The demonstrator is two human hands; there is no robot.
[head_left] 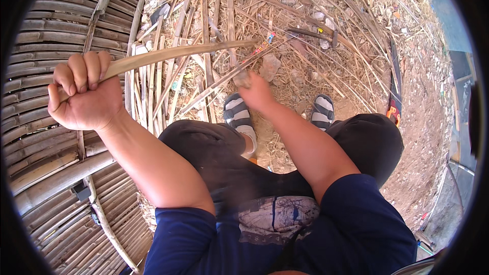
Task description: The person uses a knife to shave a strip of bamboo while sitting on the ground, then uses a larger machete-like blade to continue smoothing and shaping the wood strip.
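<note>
Here, at the left of the frame, the left hand (89,89) is raised, its fingers curled tightly around a bamboo strip (168,54) that stretches toward the upper centre; the fist mostly covers its near end. The right hand (258,94) reaches inward at the centre, blurred; whether it grips the greyish lump (241,78) there, I cannot tell.
</note>
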